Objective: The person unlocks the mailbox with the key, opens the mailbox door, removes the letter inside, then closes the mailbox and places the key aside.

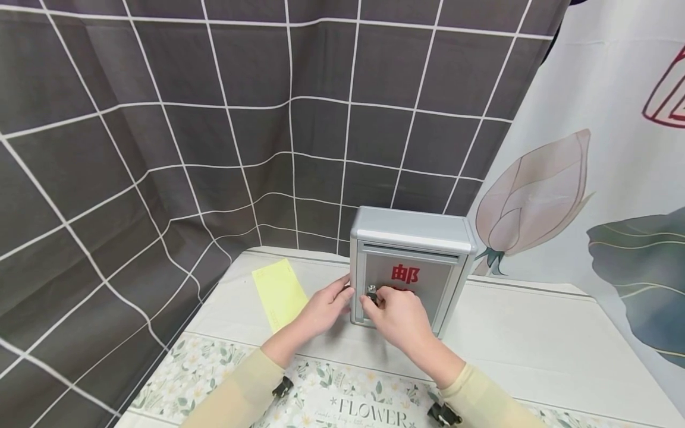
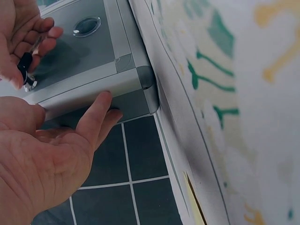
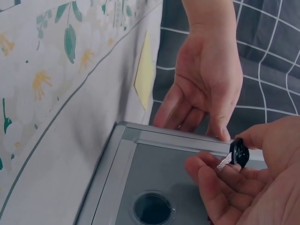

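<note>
A silver-grey metal mailbox (image 1: pixel 412 226) with red lettering stands upright on the table, its slotted front towards me. My right hand (image 1: pixel 404 315) is at the lock (image 1: pixel 371 288) on the left edge of the door. Thumb and fingers pinch a black-headed key (image 3: pixel 240 152); a silver key blade (image 3: pixel 225 161) points out over the curled fingers. In the left wrist view the black head sits against the silver lock, and how far a key is inserted cannot be told. My left hand (image 1: pixel 323 306) rests its extended fingers against the mailbox's left side.
A yellow envelope-like paper (image 1: pixel 279 291) lies left of the mailbox, partly behind the left forearm. The table's cloth (image 1: pixel 535 333) is white with a floral band in front. A dark grid-patterned curtain (image 1: pixel 257 137) hangs behind and at left. A round window (image 3: pixel 153 208) shows low on the door.
</note>
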A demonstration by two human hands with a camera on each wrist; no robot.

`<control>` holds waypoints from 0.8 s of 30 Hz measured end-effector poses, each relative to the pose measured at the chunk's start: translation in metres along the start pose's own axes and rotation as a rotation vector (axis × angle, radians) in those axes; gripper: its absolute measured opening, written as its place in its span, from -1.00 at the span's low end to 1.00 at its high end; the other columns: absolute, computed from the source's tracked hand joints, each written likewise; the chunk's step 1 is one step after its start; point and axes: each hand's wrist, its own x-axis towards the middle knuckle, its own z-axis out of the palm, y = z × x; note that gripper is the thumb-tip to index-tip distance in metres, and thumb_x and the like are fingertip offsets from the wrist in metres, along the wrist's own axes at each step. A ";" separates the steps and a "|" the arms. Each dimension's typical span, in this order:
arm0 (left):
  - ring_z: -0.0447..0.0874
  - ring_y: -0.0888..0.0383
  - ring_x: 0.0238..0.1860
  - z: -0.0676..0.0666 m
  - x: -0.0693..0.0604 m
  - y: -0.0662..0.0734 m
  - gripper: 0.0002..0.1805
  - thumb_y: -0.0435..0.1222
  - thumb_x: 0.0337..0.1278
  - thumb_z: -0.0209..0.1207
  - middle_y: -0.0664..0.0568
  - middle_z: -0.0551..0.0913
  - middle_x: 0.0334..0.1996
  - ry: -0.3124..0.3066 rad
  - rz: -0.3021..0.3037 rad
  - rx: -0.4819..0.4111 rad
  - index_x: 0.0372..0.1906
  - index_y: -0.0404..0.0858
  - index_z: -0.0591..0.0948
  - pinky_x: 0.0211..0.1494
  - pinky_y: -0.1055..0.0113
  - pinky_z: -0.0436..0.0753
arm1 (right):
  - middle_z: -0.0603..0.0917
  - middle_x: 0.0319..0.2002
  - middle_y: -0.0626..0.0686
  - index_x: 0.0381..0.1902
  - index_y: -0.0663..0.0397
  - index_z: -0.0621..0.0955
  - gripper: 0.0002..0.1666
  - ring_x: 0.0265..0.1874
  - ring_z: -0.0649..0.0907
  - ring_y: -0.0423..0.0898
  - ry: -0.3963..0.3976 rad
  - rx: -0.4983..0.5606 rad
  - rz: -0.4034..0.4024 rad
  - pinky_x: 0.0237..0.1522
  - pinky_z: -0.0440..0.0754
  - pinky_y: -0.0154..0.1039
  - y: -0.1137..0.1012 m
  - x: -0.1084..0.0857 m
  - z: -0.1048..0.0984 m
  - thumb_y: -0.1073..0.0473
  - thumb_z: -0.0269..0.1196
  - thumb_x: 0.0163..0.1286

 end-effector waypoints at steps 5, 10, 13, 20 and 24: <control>0.75 -0.17 0.35 0.000 -0.001 0.001 -0.27 0.11 0.85 -0.08 -0.24 0.42 0.65 -0.004 0.007 0.026 0.77 -0.24 0.29 0.22 0.26 0.83 | 0.23 -0.75 -0.29 -0.66 -0.17 0.37 -0.42 -0.74 0.28 -0.27 0.006 0.014 -0.007 -0.67 0.26 -0.25 -0.001 -0.003 0.001 -0.01 0.43 0.46; 0.79 -0.17 0.29 0.000 -0.001 0.001 -0.25 0.13 0.84 -0.08 -0.25 0.42 0.64 -0.007 0.008 0.018 0.77 -0.23 0.27 0.23 0.22 0.83 | 0.30 -0.76 -0.27 -0.61 -0.13 0.45 -0.51 -0.73 0.31 -0.27 -0.082 0.099 0.056 -0.64 0.29 -0.27 -0.005 -0.009 -0.005 0.01 0.41 0.48; 0.82 -0.16 0.24 0.001 -0.001 0.000 -0.24 0.14 0.83 -0.08 -0.27 0.43 0.63 -0.007 0.008 0.015 0.77 -0.23 0.28 0.23 0.19 0.83 | 0.50 -0.73 -0.26 -0.52 -0.10 0.59 -0.60 -0.72 0.47 -0.25 -0.190 0.196 0.179 -0.61 0.43 -0.28 -0.006 -0.013 -0.010 -0.01 0.40 0.54; 0.88 -0.11 0.14 0.000 -0.001 -0.001 -0.26 0.14 0.83 -0.07 -0.24 0.46 0.62 -0.005 0.010 0.031 0.77 -0.19 0.29 0.27 0.10 0.83 | 0.83 -0.42 0.00 -0.21 0.19 0.78 -0.72 -0.44 0.85 -0.01 -0.340 0.594 0.394 -0.34 0.89 -0.18 0.002 -0.026 -0.017 0.07 0.40 0.62; 0.89 -0.13 0.10 -0.001 -0.001 0.000 -0.25 0.14 0.84 -0.07 -0.25 0.47 0.61 -0.005 0.011 0.037 0.77 -0.21 0.29 0.31 0.02 0.81 | 0.86 -0.31 0.15 -0.12 0.38 0.75 -0.63 -0.32 0.89 0.09 -0.406 0.802 0.452 -0.23 0.92 -0.11 0.012 -0.036 -0.018 0.09 0.37 0.65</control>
